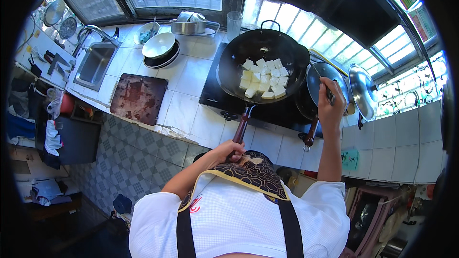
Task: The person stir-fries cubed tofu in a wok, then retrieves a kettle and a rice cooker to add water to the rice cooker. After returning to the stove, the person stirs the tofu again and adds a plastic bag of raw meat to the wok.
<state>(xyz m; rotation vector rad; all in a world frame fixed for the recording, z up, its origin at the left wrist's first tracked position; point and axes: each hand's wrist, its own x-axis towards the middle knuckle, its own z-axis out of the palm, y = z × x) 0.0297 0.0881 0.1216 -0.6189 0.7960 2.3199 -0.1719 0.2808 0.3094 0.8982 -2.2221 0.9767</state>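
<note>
White cubes that look like tofu (264, 76) lie bunched in the middle of a black wok (229, 55) on the stove. My left hand (235, 150) grips the wok's brown handle (241, 127) near its end, close to my apron. Over the stove's right side, my right hand (329, 96) is closed around the handle of a cooking utensil (315, 68), apparently a spatula or ladle. Its dark head is at the wok's right rim, apart from the cubes; whether it touches the rim I cannot tell.
Right of the wok sits a lidded pan (324, 75), with another metal lid (363, 91) leaning beyond it. To the left are a stained cutting board (139, 98), a white bowl (159, 45), a metal pot (188, 27) and a sink (96, 65). A glass (234, 25) stands behind the stove.
</note>
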